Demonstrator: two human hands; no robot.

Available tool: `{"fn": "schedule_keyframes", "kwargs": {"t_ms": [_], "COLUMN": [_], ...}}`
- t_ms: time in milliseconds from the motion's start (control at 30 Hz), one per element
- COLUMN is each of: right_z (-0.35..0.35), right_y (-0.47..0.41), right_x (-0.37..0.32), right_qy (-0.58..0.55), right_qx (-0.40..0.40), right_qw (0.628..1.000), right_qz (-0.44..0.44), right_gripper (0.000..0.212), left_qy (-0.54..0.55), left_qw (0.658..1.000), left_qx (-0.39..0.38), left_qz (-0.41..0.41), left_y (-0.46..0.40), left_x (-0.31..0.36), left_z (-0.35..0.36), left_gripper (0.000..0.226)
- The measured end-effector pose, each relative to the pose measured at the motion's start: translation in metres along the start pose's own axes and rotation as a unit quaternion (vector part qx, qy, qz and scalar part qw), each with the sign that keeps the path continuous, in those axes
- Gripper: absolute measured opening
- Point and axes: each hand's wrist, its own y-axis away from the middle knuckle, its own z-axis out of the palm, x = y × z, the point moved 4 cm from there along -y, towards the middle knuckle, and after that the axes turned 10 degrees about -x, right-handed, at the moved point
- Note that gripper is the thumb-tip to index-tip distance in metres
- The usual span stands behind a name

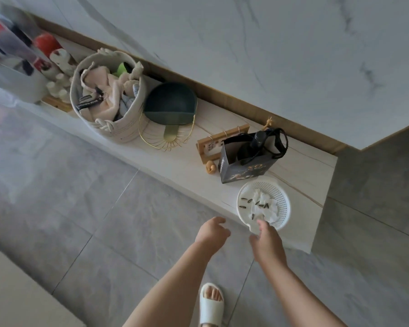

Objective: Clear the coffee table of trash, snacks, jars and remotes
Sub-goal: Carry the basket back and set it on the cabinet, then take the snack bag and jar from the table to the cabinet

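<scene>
Two hands in your head view: right hand [267, 241] touches the near rim of the white basket [281, 197], fingers loose; left hand [211, 230] hangs loosely curled, holding nothing. Basket, with tissue [263, 199] and seed shells [246, 201], sits on the low ledge [180, 161].

A: Strainer [282, 199]?
B: White, perforated in a fine grid; white crumpled tissue [263, 201] inside, with black-and-white striped seeds [246, 200].
A: Gift bag [243, 169]?
B: Black, gold lettering, black cord handles; a black bottle [253, 147] in it.
A: Rope basket [118, 128]?
B: Cream, holding pale pink cloth [104, 90].
A: Fan-shaped piece [170, 102]?
B: Dark teal, on a gold wire stand [161, 140].
A: Ledge [300, 166]?
B: Off-white with thin gold veins.
A: Floor [80, 197]?
B: Grey tiles.
A: Slipper [211, 305]?
B: White.
</scene>
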Motion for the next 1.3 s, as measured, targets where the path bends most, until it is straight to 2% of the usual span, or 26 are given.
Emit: {"fn": "schedule_keyframes", "kwargs": {"t_ms": [200,333,533,733,900,1033,1300], "right_z": [0.020,0.054,0.125,0.217,0.298,0.360,0.452], "right_y": [0.046,0.090,0.167,0.246,0.308,0.363,0.443], "right_x": [-0.063,-0.118,-0.201,-0.273,-0.330,-0.375,-0.445], "right_qy": [0.115,0.250,0.410,0.523,0.571,0.597,0.604], "right_qx": [-0.058,-0.097,-0.138,-0.185,-0.199,-0.196,-0.237], "right_qw": [0.989,0.953,0.859,0.736,0.661,0.589,0.483], "right_qz": [-0.068,-0.143,-0.275,-0.387,-0.445,-0.508,-0.588], "right_gripper": [0.043,0.042,0.039,0.038,0.042,0.039,0.041], "left_qy": [-0.035,-0.083,-0.090,-0.025,0.109,0.185,0.245], "left_qw": [0.998,0.992,0.977,0.961,0.942,0.911,0.853], "left_qx": [0.044,0.097,0.184,0.245,0.278,0.320,0.399], "left_qz": [-0.002,-0.017,-0.054,-0.125,-0.154,-0.184,-0.230], "left_y": [0.076,0.140,0.231,0.326,0.396,0.445,0.507], "left_x": [-0.035,-0.072,-0.150,-0.262,-0.354,-0.416,-0.469], "left_z": [-0.048,-0.089,-0.154,-0.197,-0.220,-0.237,-0.279], "left_gripper": [0.045,0.044,0.045,0.046,0.041,0.041,0.041]}}
